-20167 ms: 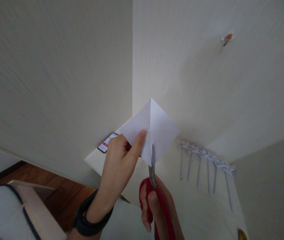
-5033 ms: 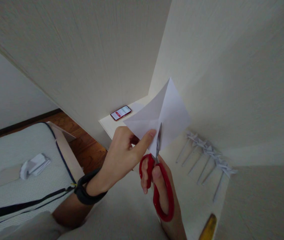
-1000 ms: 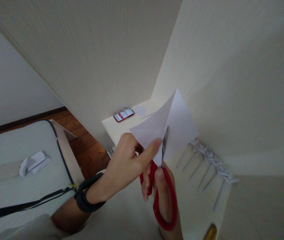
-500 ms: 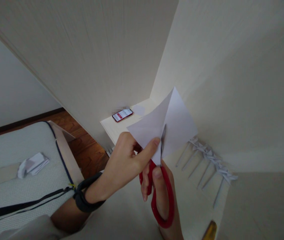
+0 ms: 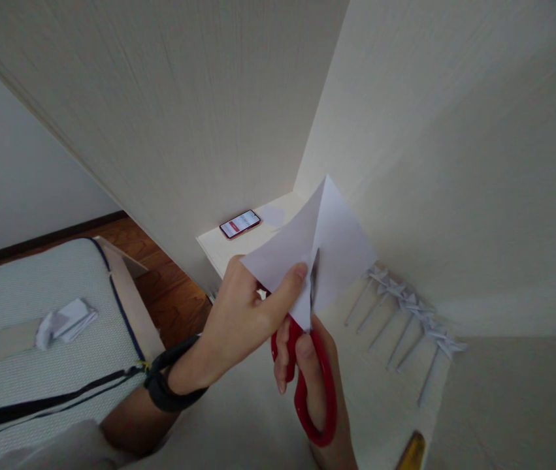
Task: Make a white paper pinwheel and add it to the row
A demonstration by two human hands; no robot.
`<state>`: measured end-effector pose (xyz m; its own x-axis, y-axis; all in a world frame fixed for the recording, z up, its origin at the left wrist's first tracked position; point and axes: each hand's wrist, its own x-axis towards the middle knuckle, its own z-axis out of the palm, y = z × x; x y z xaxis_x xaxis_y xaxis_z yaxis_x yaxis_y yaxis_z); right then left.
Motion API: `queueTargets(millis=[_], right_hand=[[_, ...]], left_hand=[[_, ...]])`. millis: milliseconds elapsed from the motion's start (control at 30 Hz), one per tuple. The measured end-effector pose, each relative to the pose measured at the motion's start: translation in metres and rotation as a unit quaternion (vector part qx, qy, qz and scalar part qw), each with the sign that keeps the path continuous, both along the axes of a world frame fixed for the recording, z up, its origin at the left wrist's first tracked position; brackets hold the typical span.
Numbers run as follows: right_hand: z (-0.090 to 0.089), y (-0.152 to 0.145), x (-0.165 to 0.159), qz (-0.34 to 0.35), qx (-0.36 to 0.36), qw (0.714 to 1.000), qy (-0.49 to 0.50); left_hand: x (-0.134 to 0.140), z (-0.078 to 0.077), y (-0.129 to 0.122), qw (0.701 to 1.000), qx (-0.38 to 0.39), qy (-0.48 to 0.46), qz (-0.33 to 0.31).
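A white sheet of paper [image 5: 341, 241], creased down its middle, is pinched near its lower edge by my left hand [image 5: 245, 313], thumb on top. My right hand [image 5: 319, 385] grips red-handled scissors [image 5: 329, 405], its thumb through one loop and fingers at the other. One blade lies over the paper along the crease, its tip pointing up; the other blade is hidden behind the sheet. A slit runs from the lower corner of the paper beside the blade. A dark band is on my left wrist.
A phone [image 5: 240, 224] with a lit screen lies on the white surface [image 5: 213, 245] at the back. Several paper pinwheels on sticks [image 5: 408, 303] are lined up to the right. Folded papers [image 5: 69, 321] rest on the mattress [image 5: 37, 274] at left. A yellow object [image 5: 412, 450] shows at the bottom.
Both hands, the paper and the scissors have shifted slightly left. The scissors remain at the slit, and their handles look much the same.
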<state>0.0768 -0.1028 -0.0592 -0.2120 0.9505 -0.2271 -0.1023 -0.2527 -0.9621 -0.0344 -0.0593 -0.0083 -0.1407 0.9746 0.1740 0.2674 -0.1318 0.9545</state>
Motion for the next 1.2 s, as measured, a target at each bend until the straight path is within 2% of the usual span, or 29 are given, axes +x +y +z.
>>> queueTargets(millis=[733,1200], right_hand=[[-0.0017,-0.003,0.0001,-0.003,-0.017,1.0,-0.001],[-0.0082,-0.001,-0.0006,0.004,-0.024,1.0,0.014]], left_hand=[[-0.0008,0.0031,0.0002,1.0,0.005,-0.002,-0.002],[-0.0024,0.0018,0.0012,0.999,0.046,0.015,-0.017]])
